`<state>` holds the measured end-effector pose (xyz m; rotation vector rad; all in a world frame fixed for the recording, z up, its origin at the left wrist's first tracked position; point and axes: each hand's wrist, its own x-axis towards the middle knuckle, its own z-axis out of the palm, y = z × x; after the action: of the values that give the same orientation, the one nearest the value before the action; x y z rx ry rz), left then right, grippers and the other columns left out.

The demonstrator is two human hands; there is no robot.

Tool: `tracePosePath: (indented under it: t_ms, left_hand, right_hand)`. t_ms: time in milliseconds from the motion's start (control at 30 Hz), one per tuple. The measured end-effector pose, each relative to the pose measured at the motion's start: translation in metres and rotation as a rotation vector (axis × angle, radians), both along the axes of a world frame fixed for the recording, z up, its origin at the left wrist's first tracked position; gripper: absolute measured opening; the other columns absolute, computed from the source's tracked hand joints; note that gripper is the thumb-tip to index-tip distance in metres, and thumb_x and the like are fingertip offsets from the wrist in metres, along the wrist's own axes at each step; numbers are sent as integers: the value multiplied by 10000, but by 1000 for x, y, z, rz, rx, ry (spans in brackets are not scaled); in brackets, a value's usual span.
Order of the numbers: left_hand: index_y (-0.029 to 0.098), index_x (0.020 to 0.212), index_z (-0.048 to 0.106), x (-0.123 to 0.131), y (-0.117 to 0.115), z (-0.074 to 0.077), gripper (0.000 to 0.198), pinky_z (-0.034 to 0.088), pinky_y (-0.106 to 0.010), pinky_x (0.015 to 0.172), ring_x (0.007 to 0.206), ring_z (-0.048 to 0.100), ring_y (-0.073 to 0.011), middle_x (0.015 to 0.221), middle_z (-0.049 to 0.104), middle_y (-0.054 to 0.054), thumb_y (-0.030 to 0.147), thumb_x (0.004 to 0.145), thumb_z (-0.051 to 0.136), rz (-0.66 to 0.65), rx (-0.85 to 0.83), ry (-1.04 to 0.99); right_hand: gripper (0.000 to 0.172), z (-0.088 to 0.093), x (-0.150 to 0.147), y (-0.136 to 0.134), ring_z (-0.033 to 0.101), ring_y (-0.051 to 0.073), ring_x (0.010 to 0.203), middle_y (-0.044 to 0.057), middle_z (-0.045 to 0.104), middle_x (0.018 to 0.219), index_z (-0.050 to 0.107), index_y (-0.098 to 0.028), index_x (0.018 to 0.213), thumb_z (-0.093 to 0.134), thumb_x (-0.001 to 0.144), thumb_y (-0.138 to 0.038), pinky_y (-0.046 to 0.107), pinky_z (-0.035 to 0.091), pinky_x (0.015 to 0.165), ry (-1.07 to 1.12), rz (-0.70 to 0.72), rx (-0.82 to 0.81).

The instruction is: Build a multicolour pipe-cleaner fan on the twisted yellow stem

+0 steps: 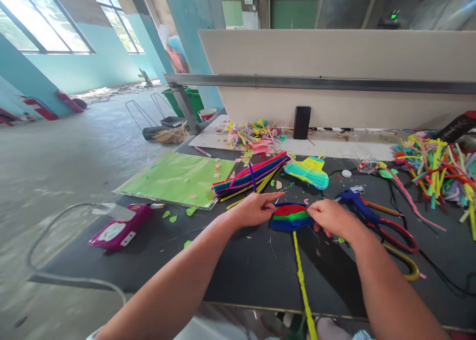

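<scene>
Between my hands, at the middle of the dark table, is a flat piece made of pipe cleaners (pixel 292 222), banded red, green and blue. My left hand (pixel 256 210) pinches its left edge, index finger stretched out past the far rim. At the right edge, my right hand (pixel 330 217) grips it between thumb and fingers. A yellow pipe cleaner (pixel 300 265) runs from beneath the piece down over the table's front edge. Just beyond lies a bundle of coloured pipe cleaners (pixel 249 176), beside a finished-looking yellow and turquoise pipe-cleaner shape (pixel 308 172).
Right of my hands lie a blue glue gun (pixel 352 201) and red-handled scissors (pixel 399 235). Heaps of pipe-cleaner scraps (pixel 439 169) sit farther right and at the back. A phone (pixel 302 123) leans upright against the white board. Left are a green sheet (pixel 174 177) and a corded purple device (pixel 121 227).
</scene>
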<state>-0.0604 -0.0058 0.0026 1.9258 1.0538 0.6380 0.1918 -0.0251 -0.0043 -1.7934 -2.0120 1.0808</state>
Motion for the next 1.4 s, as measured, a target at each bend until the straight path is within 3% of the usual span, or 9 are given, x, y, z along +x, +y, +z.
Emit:
tracePosePath:
  t_ms: [133,267,400,533,733,867,1100,1300,1400]
  left_hand:
    - [169,1214,595,-6,6,1,502,423,-193,630,599,538,-102,692,660,17,160,718,518,45,168,110]
    - [187,1075,675,-13,15,2,338,435,-228,694,707,582,-140,860,688,-34,236,783,510,194,376,243]
    - [231,976,679,-7,15,-5,245,429,-267,767,891,600,-190,970,670,-37,319,804,527,42,468,503]
    - [238,912,646,4,9,-16,197,412,-263,676,832,597,-180,934,636,-33,336,820,502,33,471,631]
    - [194,719,589,3,19,-19,59,395,-257,713,780,553,-158,775,601,-13,245,741,569,181,352,192]
    - [176,771,540,-3,31,-12,103,377,-226,543,553,484,-106,657,547,11,275,777,511,320,278,51]
    - [154,924,580,-7,29,15,238,303,-177,384,384,416,-75,470,460,59,332,769,550,399,31,-302]
    - [171,911,646,10,-2,71,181,373,-170,436,484,497,-59,661,574,6,283,774,609,423,440,-455]
    - [207,972,592,25,-28,93,159,382,-175,423,472,495,-54,728,578,5,275,840,537,359,452,-664]
  right_hand:
    - [320,3,2,-2,434,93,271,20,622,485,552,-196,535,467,823,-308,238,252,358,-79,19,7]
    - [332,11,-2,0,431,85,330,18,606,480,584,-191,564,453,832,-336,233,283,408,-41,-77,206]
    - [326,15,0,2,465,98,388,0,640,553,662,-204,891,405,850,-400,217,328,431,124,-228,341]
    - [355,13,4,5,453,94,370,3,629,551,658,-184,938,419,838,-427,213,337,413,253,-302,382]
    - [328,6,3,8,428,86,332,-18,593,549,643,-198,924,447,829,-444,211,318,359,458,-397,426]
    - [326,4,1,8,432,82,333,-13,594,560,641,-192,905,467,824,-456,204,316,352,547,-386,444]
    - [318,6,-3,7,442,82,339,-14,598,560,638,-193,885,455,841,-449,205,329,358,540,-337,466]
    - [327,8,-10,-2,454,90,396,-10,600,620,625,-200,958,416,867,-435,221,372,423,585,-203,477]
    - [284,8,-10,-4,520,115,510,0,613,646,636,-209,919,432,863,-399,237,399,529,434,-147,554]
